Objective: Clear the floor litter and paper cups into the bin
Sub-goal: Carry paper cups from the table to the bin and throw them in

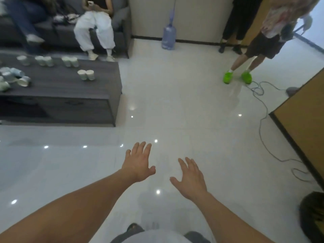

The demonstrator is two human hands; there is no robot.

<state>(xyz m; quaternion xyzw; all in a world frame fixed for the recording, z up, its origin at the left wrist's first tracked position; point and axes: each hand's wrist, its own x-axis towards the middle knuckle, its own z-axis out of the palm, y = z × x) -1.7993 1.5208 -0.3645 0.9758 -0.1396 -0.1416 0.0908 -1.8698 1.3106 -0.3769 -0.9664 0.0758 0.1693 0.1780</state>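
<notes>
Our left hand [139, 162] and right hand [190, 178] hang spread, holding nothing, while the paper cups [85, 75] sit on the low table [61, 85] (some tipped over), so a hasty grab could scatter the close-packed ones floorward.

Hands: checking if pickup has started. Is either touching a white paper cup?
Apart. Head view: left hand and right hand spread over white floor, far from white paper cups on the dark grey table.

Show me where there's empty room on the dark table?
The table is bare along its front edge and at its right end, past the cup pair. Crowded: the back row of cups and the tipped pile at the left end.
</notes>
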